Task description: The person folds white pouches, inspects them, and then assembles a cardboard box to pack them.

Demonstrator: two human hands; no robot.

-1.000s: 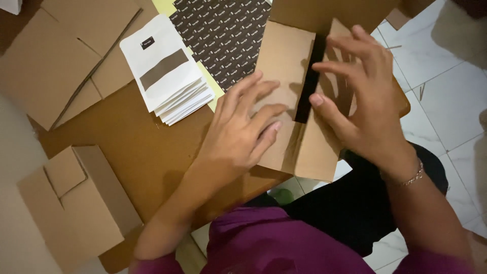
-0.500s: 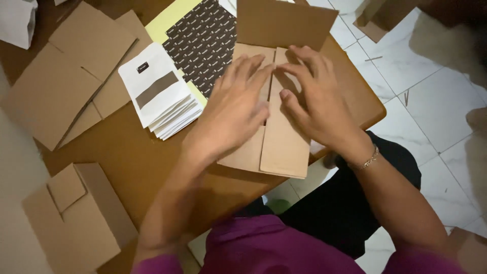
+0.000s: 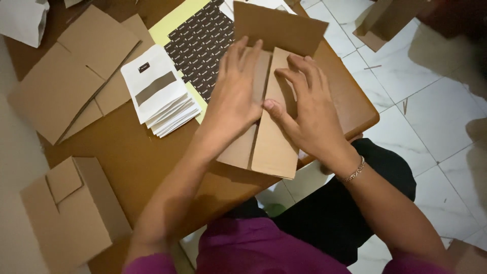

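Note:
A brown cardboard box [image 3: 271, 147] lies on the brown table [image 3: 147, 162], its two flaps folded together along a middle seam. My left hand [image 3: 236, 96] presses flat on the left flap, fingers spread. On the right flap rests my right hand [image 3: 307, 114], fingers spread and thumb at the seam. Another flap [image 3: 276, 28] of the box stands up behind both hands. A bracelet [image 3: 354, 171] is on my right wrist.
A stack of white paper bags [image 3: 160, 96] lies left of the box. Next to it are a dark patterned sheet [image 3: 200, 40] and a yellow sheet. Flat cardboard blanks lie at the upper left [image 3: 66, 81] and lower left [image 3: 68, 213]. White floor tiles [image 3: 431, 111] are on the right.
The box was tilted up with my hands folding its flaps. Now it lies flat on the table with both palms pressing the flaps down. The view has shifted too.

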